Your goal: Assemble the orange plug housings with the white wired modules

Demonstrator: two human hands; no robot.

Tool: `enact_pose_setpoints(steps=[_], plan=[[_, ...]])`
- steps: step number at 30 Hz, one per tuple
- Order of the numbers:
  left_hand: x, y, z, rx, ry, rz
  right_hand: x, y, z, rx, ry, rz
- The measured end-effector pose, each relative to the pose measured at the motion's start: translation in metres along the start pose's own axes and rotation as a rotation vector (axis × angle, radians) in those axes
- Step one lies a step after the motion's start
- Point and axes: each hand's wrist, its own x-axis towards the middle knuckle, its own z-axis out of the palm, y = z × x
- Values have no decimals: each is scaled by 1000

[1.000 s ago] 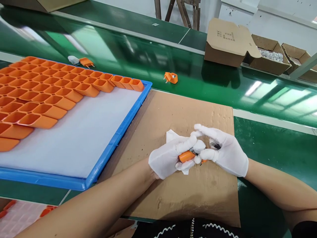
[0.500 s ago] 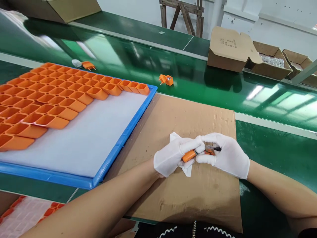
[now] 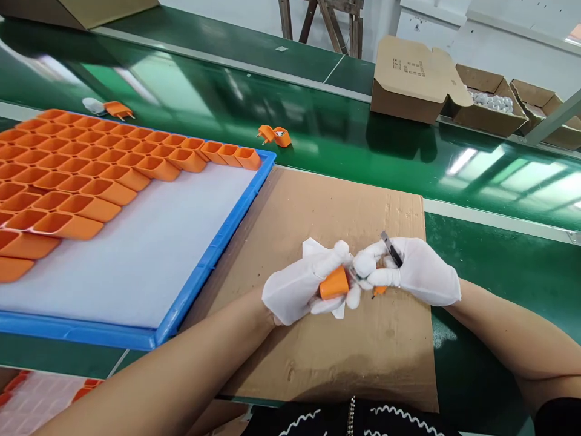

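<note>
My left hand [image 3: 299, 284], in a white glove, is closed round an orange plastic housing [image 3: 333, 283]. Fingers of my right hand [image 3: 415, 269], gloved too, meet the left fingertips at the housing's open end. A slim tool [image 3: 391, 249] with a dark handle and grey tip, perhaps a small knife, sticks up from the right grip. Below the right fingers shows a small orange part [image 3: 379, 290], mostly hidden. Under the left hand lies a white piece [image 3: 312, 247], paper or cloth, on the cardboard sheet [image 3: 363, 357].
To the left, a blue-rimmed tray [image 3: 213, 254] bears rows of orange housings [image 3: 68, 224]. On the green belt [image 3: 336, 145] lie an orange two-pin plug [image 3: 265, 133], an orange housing [image 3: 282, 138] and another plug [image 3: 118, 109]. Cardboard boxes [image 3: 403, 79] stand at the back right.
The view has shifted, sliding the scene slightly left. The tool in my right hand has swung from lying flat to pointing up. The orange housing has turned, showing more of its side.
</note>
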Motion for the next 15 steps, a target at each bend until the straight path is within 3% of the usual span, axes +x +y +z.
enact_pose_setpoints(steps=[2,6,11,15], plan=[[1,1,-4,-6,60,52,0,2,0,-29,128,-4],[2,1,-8,-109,292,175,-1,3,1,-73,285,5],[2,-9,-5,328,537,454,-3,10,2,-208,496,-188],[7,-19,-8,381,538,665,-4,18,4,-331,540,-391]])
